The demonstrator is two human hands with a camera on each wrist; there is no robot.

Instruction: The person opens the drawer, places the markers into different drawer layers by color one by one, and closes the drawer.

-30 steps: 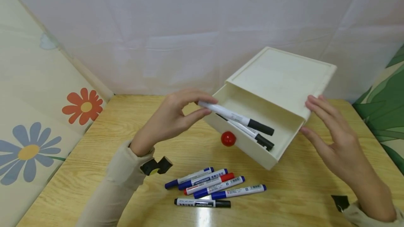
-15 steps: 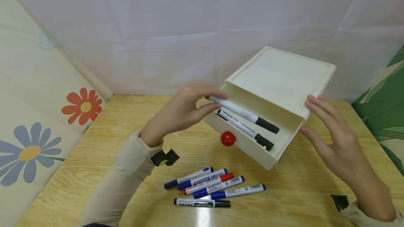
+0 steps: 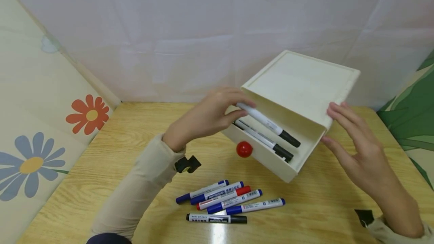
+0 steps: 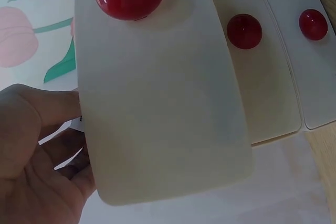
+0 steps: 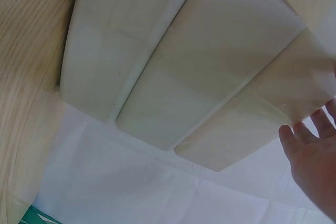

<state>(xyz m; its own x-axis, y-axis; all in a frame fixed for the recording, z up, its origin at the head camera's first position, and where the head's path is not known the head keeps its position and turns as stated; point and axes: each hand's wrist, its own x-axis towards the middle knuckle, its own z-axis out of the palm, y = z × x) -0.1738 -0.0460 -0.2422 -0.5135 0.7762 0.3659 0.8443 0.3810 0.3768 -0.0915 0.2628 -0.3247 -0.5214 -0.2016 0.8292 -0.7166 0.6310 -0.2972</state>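
My left hand [image 3: 217, 114] pinches the white end of a black-capped whiteboard marker [image 3: 261, 119], slanting over the pulled-out top drawer [image 3: 271, 164] of a cream drawer unit [image 3: 303, 84]. Black-capped marker [image 3: 257, 135] lies inside, along the drawer's front wall. A round red knob [image 3: 244, 149] sits on that front. My right hand [image 3: 364, 146] rests its fingertips against the unit's right side, thumb below near the drawer's edge. In the left wrist view, the drawer front [image 4: 168, 114] hides the held marker almost completely. Stacked side panels [image 5: 194, 72] fill much of the right wrist view.
Several blue-capped markers [image 3: 254, 206], a red-capped marker [image 3: 223, 197] and a black-capped marker [image 3: 217, 218] lie grouped on the wooden table [image 3: 142, 123], in front of the unit. Two lower knobs [image 4: 244, 31] show in the left wrist view. White cloth [image 3: 169, 40] hangs behind.
My left hand has moved right with the pinched marker, bringing it farther over the drawer and away from the marker lying along the front wall. My right hand and the unit stay put.
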